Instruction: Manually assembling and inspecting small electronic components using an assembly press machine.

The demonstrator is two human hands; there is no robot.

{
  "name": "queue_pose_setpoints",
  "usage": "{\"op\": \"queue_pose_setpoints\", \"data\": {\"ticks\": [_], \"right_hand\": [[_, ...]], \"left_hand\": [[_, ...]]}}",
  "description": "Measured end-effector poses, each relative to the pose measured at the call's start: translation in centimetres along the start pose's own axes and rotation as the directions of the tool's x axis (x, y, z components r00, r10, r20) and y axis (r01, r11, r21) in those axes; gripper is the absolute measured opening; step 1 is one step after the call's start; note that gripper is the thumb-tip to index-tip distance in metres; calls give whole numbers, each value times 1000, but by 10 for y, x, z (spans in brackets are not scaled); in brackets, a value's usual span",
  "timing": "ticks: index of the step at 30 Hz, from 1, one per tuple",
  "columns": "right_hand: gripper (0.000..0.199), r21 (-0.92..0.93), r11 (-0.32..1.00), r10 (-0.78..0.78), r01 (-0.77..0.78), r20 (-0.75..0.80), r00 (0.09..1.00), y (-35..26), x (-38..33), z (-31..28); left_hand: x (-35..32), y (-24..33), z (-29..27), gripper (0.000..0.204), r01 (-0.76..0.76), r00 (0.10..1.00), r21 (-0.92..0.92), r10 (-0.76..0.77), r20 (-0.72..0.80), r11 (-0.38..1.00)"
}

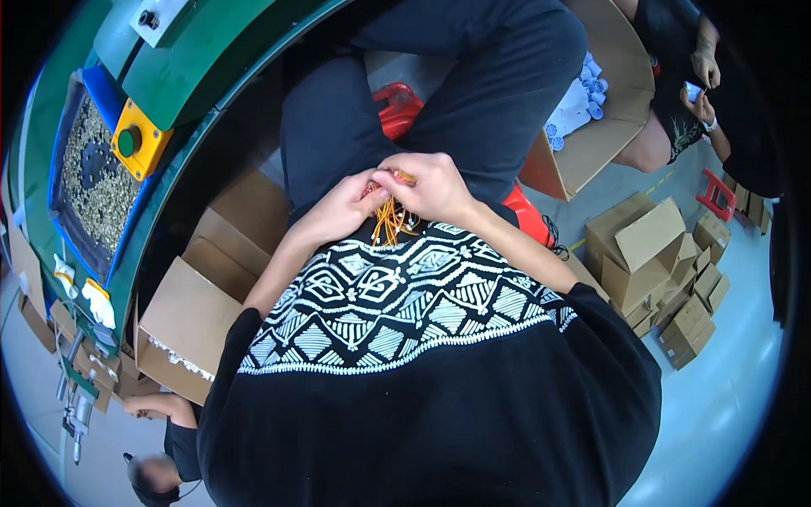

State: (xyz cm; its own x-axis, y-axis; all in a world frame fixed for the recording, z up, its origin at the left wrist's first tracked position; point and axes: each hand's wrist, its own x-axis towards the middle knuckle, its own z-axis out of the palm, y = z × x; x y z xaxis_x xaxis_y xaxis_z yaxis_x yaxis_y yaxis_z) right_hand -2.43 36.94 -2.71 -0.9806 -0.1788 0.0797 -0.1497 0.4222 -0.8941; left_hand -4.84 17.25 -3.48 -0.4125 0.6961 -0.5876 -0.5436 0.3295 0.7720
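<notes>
In front of my chest, above my lap, both hands are closed around one bunch of thin orange wires [389,226]. The wires hang down toward my black-and-white patterned top, and small pale tips show at their loose ends. Red and orange bits of the bunch peek out between the fingers. My left hand [334,211] grips it from the left side, thumb on top. Pressed against it from the right, my right hand [432,188] has its fingers curled over the bunch. Most of the gripped part is hidden.
A green bench [190,63] on the left carries a blue-rimmed tray [59,190] of small metal parts and a yellow button box [139,139]. Open cardboard boxes stand at left [190,308] and right [604,127]. Another person's hands [703,97] work at far right; someone else [173,439] is lower left.
</notes>
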Motion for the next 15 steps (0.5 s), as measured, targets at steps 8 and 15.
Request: {"op": "queue_pose_setpoints", "data": {"ticks": [8, 15], "right_hand": [[31, 861, -46, 270, -506, 499, 824, 52, 12, -30], [33, 971, -228, 14, -68, 73, 997, 57, 76, -126]], "left_hand": [[12, 22, -21, 36, -16, 970, -342, 98, 223, 939], [27, -7, -32, 34, -33, 958, -624, 202, 203, 781]]}}
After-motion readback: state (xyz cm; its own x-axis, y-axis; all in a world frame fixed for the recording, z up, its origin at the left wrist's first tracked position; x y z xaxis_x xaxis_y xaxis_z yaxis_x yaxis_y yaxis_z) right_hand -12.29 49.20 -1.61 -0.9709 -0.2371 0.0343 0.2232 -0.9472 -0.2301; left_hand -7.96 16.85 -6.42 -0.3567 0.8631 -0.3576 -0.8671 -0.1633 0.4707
